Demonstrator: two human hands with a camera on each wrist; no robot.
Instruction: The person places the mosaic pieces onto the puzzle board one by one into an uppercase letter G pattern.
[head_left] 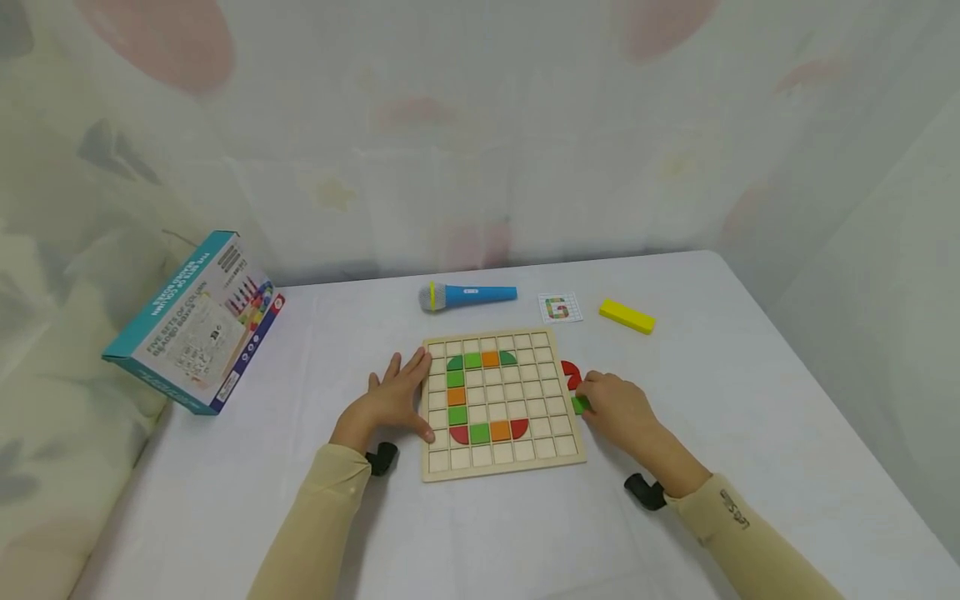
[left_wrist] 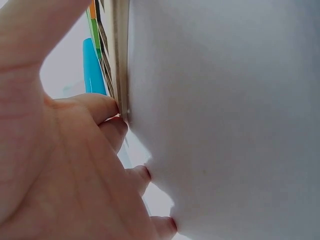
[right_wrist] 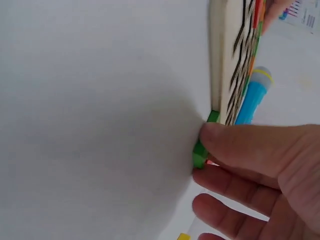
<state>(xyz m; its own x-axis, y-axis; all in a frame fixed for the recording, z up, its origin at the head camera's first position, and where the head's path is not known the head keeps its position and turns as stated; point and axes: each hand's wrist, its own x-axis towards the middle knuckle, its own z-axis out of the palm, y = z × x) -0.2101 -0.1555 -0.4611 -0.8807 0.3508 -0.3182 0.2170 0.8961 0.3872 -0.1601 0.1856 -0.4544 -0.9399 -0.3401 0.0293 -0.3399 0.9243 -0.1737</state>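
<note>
A wooden grid board (head_left: 501, 463) lies on the white table, with green, orange and red pieces set in a curved shape. My left hand (head_left: 397, 396) lies flat against the board's left edge (left_wrist: 120, 65), fingers straight. My right hand (head_left: 618, 406) is just right of the board and pinches a green piece (head_left: 580, 405) (right_wrist: 200, 152) on the table beside the board's right edge (right_wrist: 218, 55). A red piece (head_left: 572, 374) lies just beyond that hand.
A blue toy microphone (head_left: 468, 295) (right_wrist: 252, 100) lies behind the board, with a small pattern card (head_left: 560, 307) and a yellow block (head_left: 627, 316) to its right. A teal game box (head_left: 197, 321) leans at the table's far left. A curtain hangs behind.
</note>
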